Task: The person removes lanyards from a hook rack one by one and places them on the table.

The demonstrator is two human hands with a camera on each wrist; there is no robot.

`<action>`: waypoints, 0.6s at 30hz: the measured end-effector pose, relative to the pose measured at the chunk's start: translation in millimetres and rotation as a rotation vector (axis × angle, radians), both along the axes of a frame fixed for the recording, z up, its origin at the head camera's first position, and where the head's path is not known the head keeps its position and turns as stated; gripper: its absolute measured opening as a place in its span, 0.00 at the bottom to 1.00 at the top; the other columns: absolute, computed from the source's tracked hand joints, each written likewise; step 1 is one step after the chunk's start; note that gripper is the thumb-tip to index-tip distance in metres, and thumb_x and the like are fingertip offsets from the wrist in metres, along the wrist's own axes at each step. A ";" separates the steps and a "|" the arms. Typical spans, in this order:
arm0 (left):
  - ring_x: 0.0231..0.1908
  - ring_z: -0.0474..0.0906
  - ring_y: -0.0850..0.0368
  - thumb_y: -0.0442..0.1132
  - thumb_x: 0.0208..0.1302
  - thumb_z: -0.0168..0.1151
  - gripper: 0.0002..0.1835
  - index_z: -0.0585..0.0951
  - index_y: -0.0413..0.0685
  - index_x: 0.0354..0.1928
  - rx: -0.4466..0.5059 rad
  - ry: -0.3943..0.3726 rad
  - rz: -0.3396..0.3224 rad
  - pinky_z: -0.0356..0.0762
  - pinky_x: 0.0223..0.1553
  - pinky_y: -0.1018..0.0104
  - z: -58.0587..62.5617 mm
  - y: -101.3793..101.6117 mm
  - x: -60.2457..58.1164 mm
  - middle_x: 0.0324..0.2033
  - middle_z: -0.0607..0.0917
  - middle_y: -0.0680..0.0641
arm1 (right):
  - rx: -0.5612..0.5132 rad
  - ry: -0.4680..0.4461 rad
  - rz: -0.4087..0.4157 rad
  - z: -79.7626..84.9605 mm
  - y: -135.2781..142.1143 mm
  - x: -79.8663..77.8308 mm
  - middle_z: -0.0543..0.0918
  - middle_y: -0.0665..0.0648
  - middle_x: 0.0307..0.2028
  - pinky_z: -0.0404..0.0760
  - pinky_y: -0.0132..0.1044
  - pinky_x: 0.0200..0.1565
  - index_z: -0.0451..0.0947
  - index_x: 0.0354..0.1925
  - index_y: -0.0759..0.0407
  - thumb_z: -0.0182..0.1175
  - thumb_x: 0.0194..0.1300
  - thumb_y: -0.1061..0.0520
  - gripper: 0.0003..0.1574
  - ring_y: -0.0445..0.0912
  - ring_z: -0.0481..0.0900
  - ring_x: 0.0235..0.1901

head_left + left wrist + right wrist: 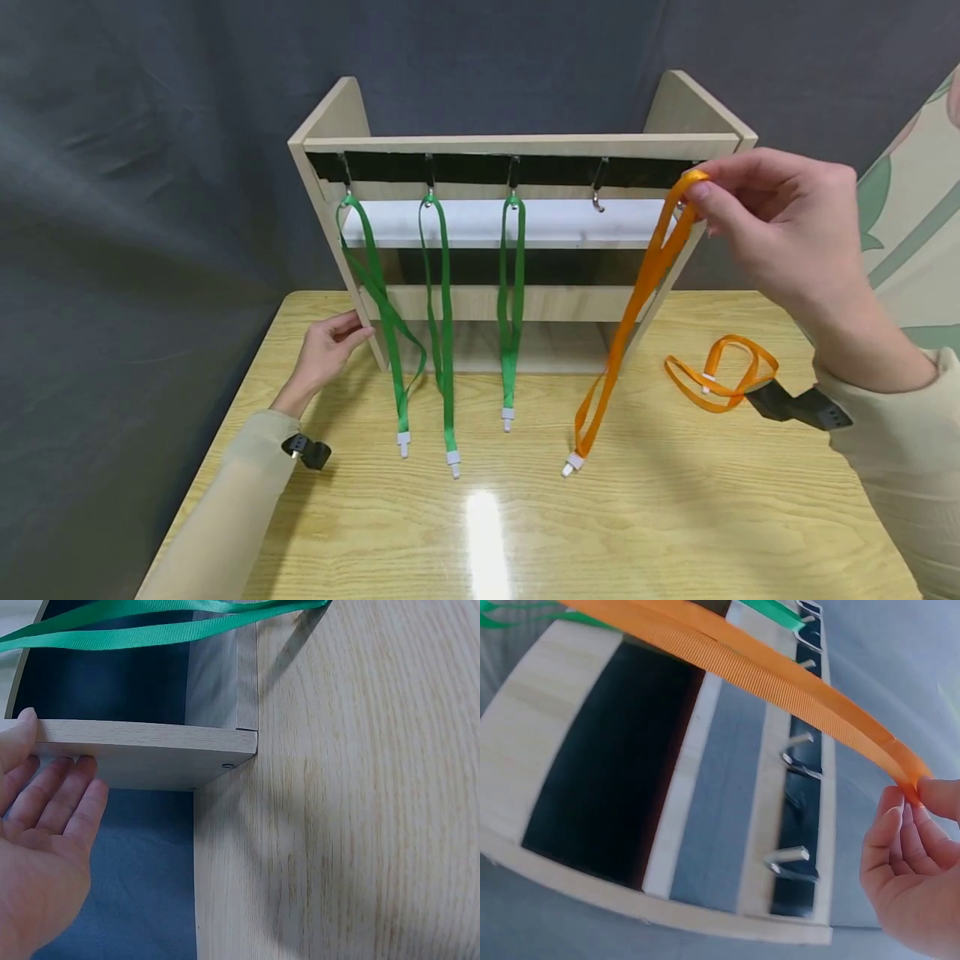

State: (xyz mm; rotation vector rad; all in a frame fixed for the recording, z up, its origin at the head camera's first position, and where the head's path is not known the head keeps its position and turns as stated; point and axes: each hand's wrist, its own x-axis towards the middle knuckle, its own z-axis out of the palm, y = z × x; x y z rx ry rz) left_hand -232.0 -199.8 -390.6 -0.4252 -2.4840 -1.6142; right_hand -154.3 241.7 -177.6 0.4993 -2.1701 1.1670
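My right hand [795, 221] pinches an orange lanyard [630, 312] at the top of its loop, between thumb and fingers. The strap hangs in front of the rightmost hook, its white clip pointing down over the table. In the right wrist view, the rightmost hook [791, 859] and the hook [802, 757] beside it carry no strap. My left hand [330, 350] grips the left side panel [150, 733] of a wooden rack [517, 143] low down, thumb at the front edge and fingers along the outer face. Green lanyards hang from the three left hooks, including the leftmost lanyard [390, 317].
A second orange lanyard [738, 387] lies looped on the wooden table [480, 533], right of the rack and close to my right sleeve. Dark cloth [510, 67] covers the wall behind. Patterned fabric [911, 225] hangs at the far right.
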 end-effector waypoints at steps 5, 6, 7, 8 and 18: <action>0.46 0.78 0.38 0.28 0.65 0.60 0.19 0.75 0.28 0.56 -0.006 0.010 0.004 0.76 0.39 0.78 -0.9 -0.2 -0.4 0.48 0.80 0.31 | -0.084 0.013 0.053 9.5 12.1 6.7 0.85 0.53 0.30 0.76 0.22 0.28 0.80 0.39 0.78 0.63 0.59 0.71 0.09 0.41 0.77 0.20; 0.46 0.78 0.38 0.28 0.65 0.60 0.19 0.75 0.28 0.56 -0.006 0.011 0.004 0.76 0.39 0.78 -1.3 -0.3 -0.5 0.48 0.80 0.31 | -0.101 0.007 0.053 11.2 14.9 7.7 0.85 0.53 0.30 0.76 0.22 0.28 0.80 0.39 0.78 0.63 0.59 0.71 0.10 0.41 0.77 0.20; 0.46 0.78 0.38 0.28 0.65 0.60 0.19 0.75 0.28 0.56 -0.005 0.012 0.003 0.76 0.39 0.78 -1.7 -0.5 -0.7 0.48 0.80 0.31 | -0.112 0.000 0.046 12.5 18.1 8.4 0.85 0.53 0.30 0.76 0.22 0.28 0.80 0.39 0.78 0.63 0.59 0.71 0.10 0.41 0.77 0.20; 0.46 0.78 0.38 0.28 0.65 0.60 0.19 0.75 0.28 0.57 -0.005 0.013 0.002 0.76 0.39 0.78 -2.1 -0.5 -0.9 0.48 0.80 0.31 | -0.112 -0.008 0.031 13.4 21.7 9.0 0.85 0.52 0.31 0.76 0.22 0.27 0.80 0.40 0.77 0.63 0.60 0.70 0.10 0.41 0.77 0.21; 0.47 0.78 0.39 0.28 0.65 0.60 0.19 0.76 0.29 0.57 -0.001 0.014 -0.001 0.75 0.40 0.78 -3.4 -0.5 -0.5 0.49 0.80 0.32 | -0.025 -0.012 -0.130 11.7 71.5 6.9 0.82 0.44 0.35 0.73 0.16 0.34 0.81 0.48 0.64 0.57 0.66 0.68 0.13 0.37 0.74 0.26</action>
